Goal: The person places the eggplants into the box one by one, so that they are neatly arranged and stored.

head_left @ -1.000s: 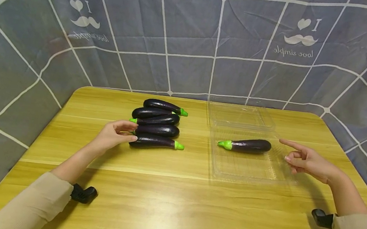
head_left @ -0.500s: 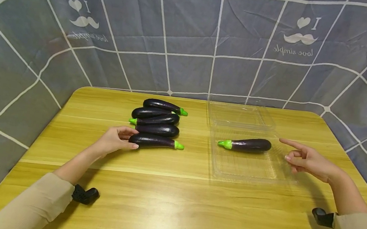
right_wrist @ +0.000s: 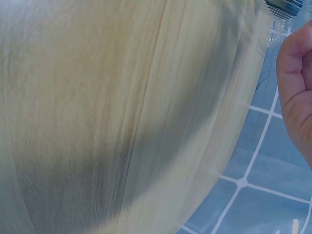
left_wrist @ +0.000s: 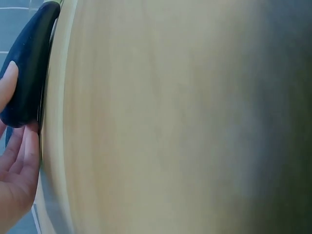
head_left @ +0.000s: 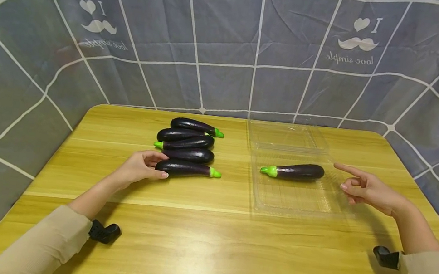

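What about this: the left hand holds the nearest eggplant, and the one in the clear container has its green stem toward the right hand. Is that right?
Not quite: the head view shows the green stem on the eggplant in the clear container points away from the right hand. The left hand does hold the nearest eggplant.

My left grip [head_left: 137, 167] pinches, thumb [head_left: 159, 174] on its near side; well to its right, my right grip [head_left: 373, 191] has its index finger [head_left: 348, 169] straight (the others loosely curled).

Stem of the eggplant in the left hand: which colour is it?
Bright green; the stem shows best in the head view.
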Demonstrator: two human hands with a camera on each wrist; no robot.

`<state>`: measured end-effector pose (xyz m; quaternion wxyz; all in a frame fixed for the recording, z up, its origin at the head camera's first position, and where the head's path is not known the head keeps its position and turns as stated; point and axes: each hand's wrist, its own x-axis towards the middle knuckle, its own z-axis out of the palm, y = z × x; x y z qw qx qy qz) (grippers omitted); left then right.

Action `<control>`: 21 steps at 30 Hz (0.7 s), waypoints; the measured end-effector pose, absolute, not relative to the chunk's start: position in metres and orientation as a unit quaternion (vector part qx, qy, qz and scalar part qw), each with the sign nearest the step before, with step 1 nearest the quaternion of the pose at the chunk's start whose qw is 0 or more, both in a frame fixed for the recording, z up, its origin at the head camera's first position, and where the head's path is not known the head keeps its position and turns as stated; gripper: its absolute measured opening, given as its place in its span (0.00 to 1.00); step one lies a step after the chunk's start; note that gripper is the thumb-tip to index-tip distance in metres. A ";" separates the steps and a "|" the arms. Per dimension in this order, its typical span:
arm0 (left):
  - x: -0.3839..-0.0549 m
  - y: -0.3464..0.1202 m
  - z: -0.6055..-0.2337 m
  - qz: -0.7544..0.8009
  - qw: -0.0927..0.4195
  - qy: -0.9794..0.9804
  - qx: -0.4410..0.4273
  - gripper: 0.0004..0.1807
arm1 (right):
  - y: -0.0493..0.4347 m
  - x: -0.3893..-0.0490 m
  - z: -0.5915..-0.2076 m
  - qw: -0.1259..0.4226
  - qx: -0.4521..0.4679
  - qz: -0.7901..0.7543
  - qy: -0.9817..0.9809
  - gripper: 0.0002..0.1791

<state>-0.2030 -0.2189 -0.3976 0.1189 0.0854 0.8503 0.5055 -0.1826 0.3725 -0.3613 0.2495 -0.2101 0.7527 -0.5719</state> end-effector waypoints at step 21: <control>-0.204 -0.209 -0.376 0.520 0.113 0.842 0.081 0.31 | 0.372 -0.183 -0.359 0.252 -0.206 -0.564 0.759 0.32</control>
